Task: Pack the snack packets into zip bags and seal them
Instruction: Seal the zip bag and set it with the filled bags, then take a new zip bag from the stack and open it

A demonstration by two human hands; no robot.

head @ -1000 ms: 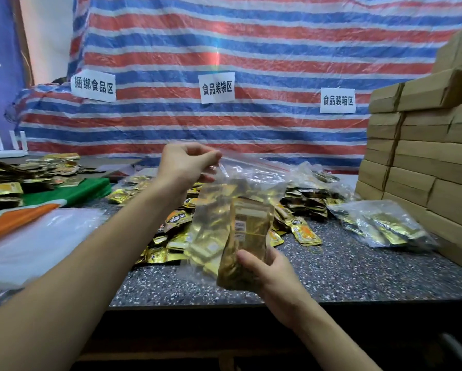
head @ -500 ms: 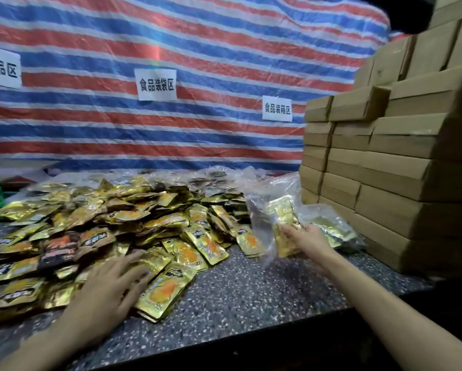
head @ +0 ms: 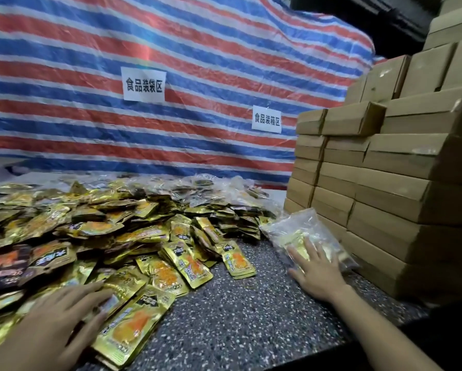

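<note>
A big heap of gold and orange snack packets [head: 122,236] covers the left and middle of the speckled table [head: 246,317]. My left hand [head: 61,319] lies flat on the near packets, fingers spread. A filled clear zip bag [head: 302,231] with gold packets inside lies on the table at the foot of the cardboard boxes. My right hand [head: 315,271] presses on it with straight, spread fingers. More clear bags with packets [head: 205,188] lie at the back of the heap.
A wall of stacked brown cardboard boxes [head: 385,183] fills the right side, close to my right hand. A striped red, white and blue tarp [head: 171,49] with white paper signs hangs behind. The table's dark front edge runs along the bottom right.
The bag went from held up in both hands to lying by the boxes. My right hand now lies flat on it. My left hand dropped onto the packet heap.
</note>
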